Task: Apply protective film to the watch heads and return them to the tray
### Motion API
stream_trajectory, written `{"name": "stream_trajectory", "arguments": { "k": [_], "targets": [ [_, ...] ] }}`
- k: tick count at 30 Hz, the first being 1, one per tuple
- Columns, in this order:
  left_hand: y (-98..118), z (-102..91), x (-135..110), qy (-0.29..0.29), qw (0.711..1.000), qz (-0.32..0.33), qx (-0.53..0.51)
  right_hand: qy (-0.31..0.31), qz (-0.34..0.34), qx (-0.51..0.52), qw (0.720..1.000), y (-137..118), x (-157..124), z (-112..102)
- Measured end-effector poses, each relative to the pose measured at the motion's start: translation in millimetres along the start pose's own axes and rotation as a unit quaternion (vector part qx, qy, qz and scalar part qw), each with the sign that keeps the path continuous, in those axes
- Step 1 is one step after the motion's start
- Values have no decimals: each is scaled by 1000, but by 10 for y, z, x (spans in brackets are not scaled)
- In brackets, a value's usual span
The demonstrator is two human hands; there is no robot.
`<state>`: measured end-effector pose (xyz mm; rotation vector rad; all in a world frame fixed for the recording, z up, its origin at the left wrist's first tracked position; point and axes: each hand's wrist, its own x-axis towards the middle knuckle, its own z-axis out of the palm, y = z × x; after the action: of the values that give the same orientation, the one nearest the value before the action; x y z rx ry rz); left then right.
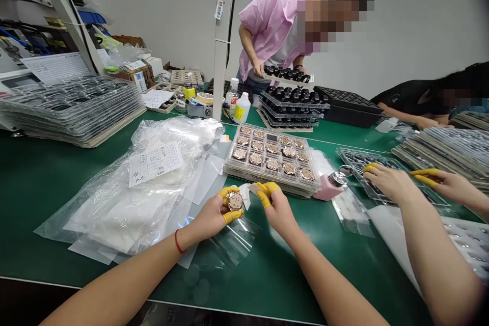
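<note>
My left hand (217,214), in yellow finger cots, grips a round rose-gold watch case (234,201) by its edges, its marked back facing me. Just right of it, my right hand (275,209), also in yellow finger cots, pinches a small white wipe (246,195) that hangs close to the case. Behind both hands sits a stack of clear trays (263,175) with several similar rose-gold cases in compartments. Clear plastic film (233,244) lies on the green table beneath my left hand.
A big plastic bag with a paper label (155,164) lies at left. Right of the trays stands a pink pump bottle (329,187). A co-worker's hands (389,183) work over a dark tray at right. A person in a pink shirt (273,7) holds a tray across the table.
</note>
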<state>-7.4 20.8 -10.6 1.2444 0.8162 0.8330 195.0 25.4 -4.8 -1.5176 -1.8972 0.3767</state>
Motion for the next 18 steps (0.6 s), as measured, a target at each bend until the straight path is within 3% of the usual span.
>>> {"name": "stream_trajectory", "arguments": {
  "k": [2,6,11,15,18],
  "targets": [
    [16,4,-4,-5,1000,9,2,-16,-60,16,998,-167,-98,9],
    [51,35,-26,-11,1000,14,8,-6,-140,-73,987,-293,-220,135],
    [86,82,-41,-42,999,18,5,-1,-120,-105,987,-171,-168,222],
    [92,82,-34,-37,999,9,2,-15,-109,-9,994,-142,-93,100],
    [69,62,-26,-28,999,2,14,-11,-141,33,989,-197,-83,-5]
  ]
}}
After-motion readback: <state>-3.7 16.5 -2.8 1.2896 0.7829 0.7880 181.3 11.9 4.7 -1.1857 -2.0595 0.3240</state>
